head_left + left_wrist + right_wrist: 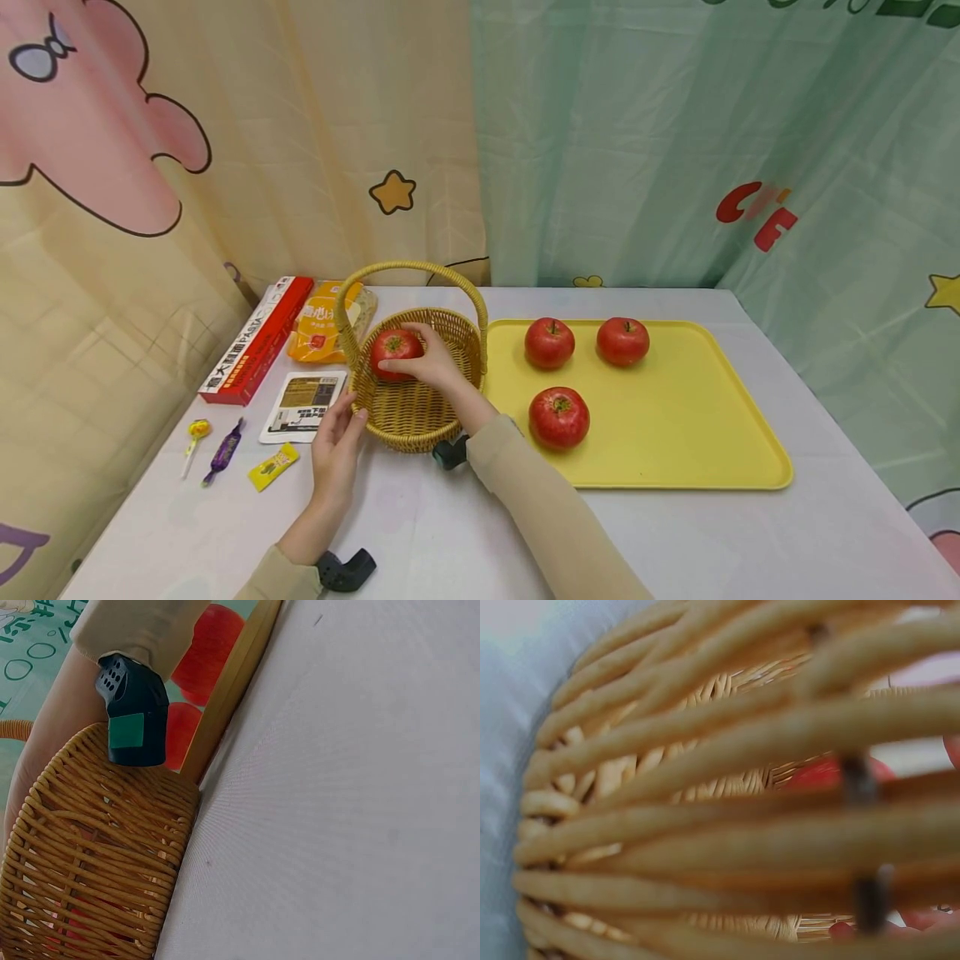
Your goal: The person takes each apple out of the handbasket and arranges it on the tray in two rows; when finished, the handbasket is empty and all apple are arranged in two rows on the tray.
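A round wicker basket (408,429) with a tall arched handle stands left of centre in the head view. My right hand (435,358) reaches into it and grips a red apple (393,343) at the basket's left side, with thumb and fingers around it. My left hand (335,442) rests against the basket's outer left side, fingertips right at the rim. In the left wrist view the wicker wall (97,825) hides the left fingers. Close strands of the basket (705,847) fill the right wrist view, with red apple (821,774) showing through the gaps.
A yellow tray (675,417) at the right bears three red apples (558,418). To the left lie a red pasta box (258,342), an orange food packet (318,325), a white-edged packet (303,408), a lollipop (198,430), a purple candy (223,450) and a yellow candy (273,467).
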Demonstrator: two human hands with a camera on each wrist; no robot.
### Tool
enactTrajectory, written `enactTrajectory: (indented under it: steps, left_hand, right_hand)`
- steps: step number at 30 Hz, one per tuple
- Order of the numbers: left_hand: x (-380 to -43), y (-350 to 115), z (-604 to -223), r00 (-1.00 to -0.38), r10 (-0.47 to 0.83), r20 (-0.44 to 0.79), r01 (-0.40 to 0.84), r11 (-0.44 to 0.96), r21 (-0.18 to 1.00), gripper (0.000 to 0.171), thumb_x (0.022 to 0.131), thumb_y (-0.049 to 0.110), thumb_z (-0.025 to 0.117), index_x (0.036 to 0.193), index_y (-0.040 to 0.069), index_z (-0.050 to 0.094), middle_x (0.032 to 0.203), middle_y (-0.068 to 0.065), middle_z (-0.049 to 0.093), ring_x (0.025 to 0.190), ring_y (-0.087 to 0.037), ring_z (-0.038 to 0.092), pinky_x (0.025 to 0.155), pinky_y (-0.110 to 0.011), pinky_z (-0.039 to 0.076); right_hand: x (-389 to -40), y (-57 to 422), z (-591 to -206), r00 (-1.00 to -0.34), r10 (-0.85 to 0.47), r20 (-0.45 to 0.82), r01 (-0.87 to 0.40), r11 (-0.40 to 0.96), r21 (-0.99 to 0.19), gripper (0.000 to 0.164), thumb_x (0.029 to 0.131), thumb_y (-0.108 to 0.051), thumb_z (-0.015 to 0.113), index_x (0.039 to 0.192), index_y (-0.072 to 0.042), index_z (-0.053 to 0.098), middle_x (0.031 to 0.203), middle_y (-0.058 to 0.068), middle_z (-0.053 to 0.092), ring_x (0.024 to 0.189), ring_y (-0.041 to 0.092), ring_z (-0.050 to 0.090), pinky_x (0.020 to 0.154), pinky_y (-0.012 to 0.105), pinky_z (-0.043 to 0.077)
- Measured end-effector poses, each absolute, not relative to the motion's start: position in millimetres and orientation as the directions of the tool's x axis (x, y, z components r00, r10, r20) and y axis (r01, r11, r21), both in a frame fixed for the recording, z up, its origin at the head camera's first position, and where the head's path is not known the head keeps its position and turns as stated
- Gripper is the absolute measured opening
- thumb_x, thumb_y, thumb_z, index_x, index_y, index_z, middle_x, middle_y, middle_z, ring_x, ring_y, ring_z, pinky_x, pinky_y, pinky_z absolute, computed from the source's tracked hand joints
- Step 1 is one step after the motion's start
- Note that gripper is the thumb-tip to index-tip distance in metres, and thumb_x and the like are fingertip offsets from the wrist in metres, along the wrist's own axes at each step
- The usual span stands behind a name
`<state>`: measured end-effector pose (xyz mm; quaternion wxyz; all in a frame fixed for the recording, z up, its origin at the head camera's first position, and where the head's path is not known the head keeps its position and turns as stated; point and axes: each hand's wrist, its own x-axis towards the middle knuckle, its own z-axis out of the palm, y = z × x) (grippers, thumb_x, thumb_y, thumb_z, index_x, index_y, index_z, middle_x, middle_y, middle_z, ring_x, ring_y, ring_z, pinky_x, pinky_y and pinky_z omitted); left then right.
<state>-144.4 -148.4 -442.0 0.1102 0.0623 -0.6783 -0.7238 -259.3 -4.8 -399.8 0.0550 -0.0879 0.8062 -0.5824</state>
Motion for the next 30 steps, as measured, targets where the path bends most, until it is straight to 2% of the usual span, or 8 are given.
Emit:
enactTrajectory:
  steps: [8, 18, 30]
  left_hand:
    - [-144.7, -148.9, -441.5, -0.969, -0.242, 0.058, 0.073, -0.055, 0.996, 0.046, 0.097, 0.019, 0.052, 0.137, 0.0, 0.039, 0.151, -0.004, 0.028, 0.139, -0.021, 0.024, 0.1, -0.016, 0.038]
    - [-144.7, -148.5, -440.8, -0.97, -0.239, 0.049, 0.065, -0.06, 0.996, 0.045, 0.098, 0.019, 0.051, 0.137, 0.001, 0.039, 0.151, -0.003, 0.029, 0.138, -0.021, 0.025, 0.097, -0.014, 0.039]
    - [-144.0, -147.9, -440.3, -0.972, -0.235, 0.033, 0.05, -0.07, 0.996, 0.045, 0.098, 0.016, 0.05, 0.139, 0.002, 0.038, 0.151, 0.0, 0.028, 0.139, -0.018, 0.024, 0.102, -0.019, 0.037]
  right_hand:
    - [-261.5, -5.6, -401.1, -0.975, -0.224, 0.0, -0.072, 0.311, -0.948, 0.078, 0.071, -0.032, 0.082, 0.138, -0.02, 0.043, 0.136, 0.005, 0.046, 0.122, 0.026, 0.046, 0.101, 0.043, 0.043]
    - [-261.7, -6.1, -402.5, -0.957, -0.289, 0.013, -0.13, 0.391, -0.911, 0.086, 0.071, -0.032, 0.082, 0.143, -0.017, 0.037, 0.14, 0.007, 0.041, 0.124, 0.025, 0.044, 0.101, 0.04, 0.043]
    - [-259.7, -6.1, -402.7, -0.968, -0.251, -0.009, -0.098, 0.413, -0.905, 0.082, 0.07, -0.033, 0.083, 0.14, -0.02, 0.043, 0.138, 0.01, 0.037, 0.12, 0.027, 0.044, 0.1, 0.044, 0.042]
